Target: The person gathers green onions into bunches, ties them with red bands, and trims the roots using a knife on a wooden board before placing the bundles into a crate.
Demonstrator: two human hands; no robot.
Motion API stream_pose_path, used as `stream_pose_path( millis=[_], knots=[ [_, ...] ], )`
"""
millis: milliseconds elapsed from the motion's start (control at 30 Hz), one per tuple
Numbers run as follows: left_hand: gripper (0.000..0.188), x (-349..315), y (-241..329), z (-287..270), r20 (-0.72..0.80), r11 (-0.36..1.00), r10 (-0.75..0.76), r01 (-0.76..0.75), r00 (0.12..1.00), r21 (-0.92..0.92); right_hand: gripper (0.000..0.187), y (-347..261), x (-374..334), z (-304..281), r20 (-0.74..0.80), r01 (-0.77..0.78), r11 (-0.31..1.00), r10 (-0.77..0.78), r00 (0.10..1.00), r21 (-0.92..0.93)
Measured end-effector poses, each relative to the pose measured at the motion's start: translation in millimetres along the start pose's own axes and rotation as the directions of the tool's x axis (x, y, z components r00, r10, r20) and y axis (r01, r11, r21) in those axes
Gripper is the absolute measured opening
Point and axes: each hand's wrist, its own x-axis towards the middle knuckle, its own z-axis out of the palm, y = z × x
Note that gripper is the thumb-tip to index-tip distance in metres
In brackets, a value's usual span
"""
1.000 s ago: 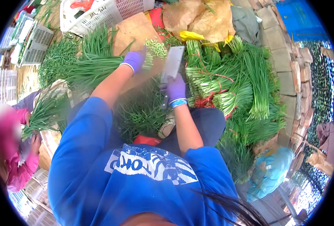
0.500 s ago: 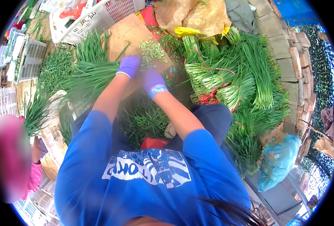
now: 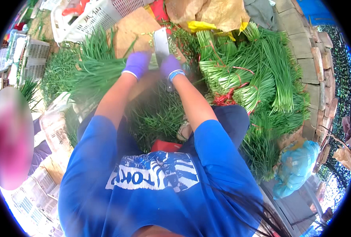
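Observation:
On the wooden chopping board, my left hand, in a purple glove, is closed on a bunch of long green chives. The leaves trail off to the left, and the pale cut ends lie toward my right hand. My right hand, gloved in purple too, grips a cleaver. Its broad blade points away from me, beside the stem ends, and the handle's butt shows below the glove. A few short cut stem pieces lie near the blade. My fingers hide where the edge meets the stems.
Tied chive bundles with red bands are heaped at the right, bordered by bricks. Loose trimmings lie between my legs. A white plastic crate stands behind the board. At the left is another person; a blue bag sits lower right.
The cleaver now shows plainly in my right hand, which has moved slightly right and away from me. The small heap of cut stem pieces on the board has mostly gone from sight.

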Motion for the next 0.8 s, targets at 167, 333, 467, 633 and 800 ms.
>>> stream_pose_path(
  millis=[167, 333, 467, 633, 800],
  knots=[
    [0.068, -102.4, -11.1, -82.2, -0.481, 0.927, -0.029, -0.156, 0.876, -0.341, 0.038, -27.0, -14.2, -26.4, 0.187, -0.043, 0.995, 0.059, 0.981, -0.086],
    [0.078, -234.8, 30.0, -167.1, -0.575, 0.342, -0.352, -0.470, 0.739, -0.814, 0.098, -94.6, -126.9, -97.9, -0.237, 0.648, 0.708, -0.603, 0.762, 0.281],
    [0.083, -289.3, 86.6, -186.3, -0.624, 0.318, -0.340, -0.538, 0.704, -0.781, 0.120, -139.6, -229.6, -125.2, -0.205, 0.603, 0.234, -0.797, 0.568, 0.762],
    [0.076, -324.7, 128.4, -177.1, -0.662, 0.737, 0.068, -0.484, 0.747, -0.471, 0.129, -137.6, -302.3, -131.3, -0.162, 0.140, -0.102, -0.826, 0.540, 0.985],
    [0.074, -327.0, 170.8, -131.3, -0.650, 0.693, 0.025, -0.482, 0.759, -0.536, 0.084, -94.7, -338.1, -125.4, -0.364, 0.670, 0.183, -0.722, 0.588, 0.719]
  ],
)
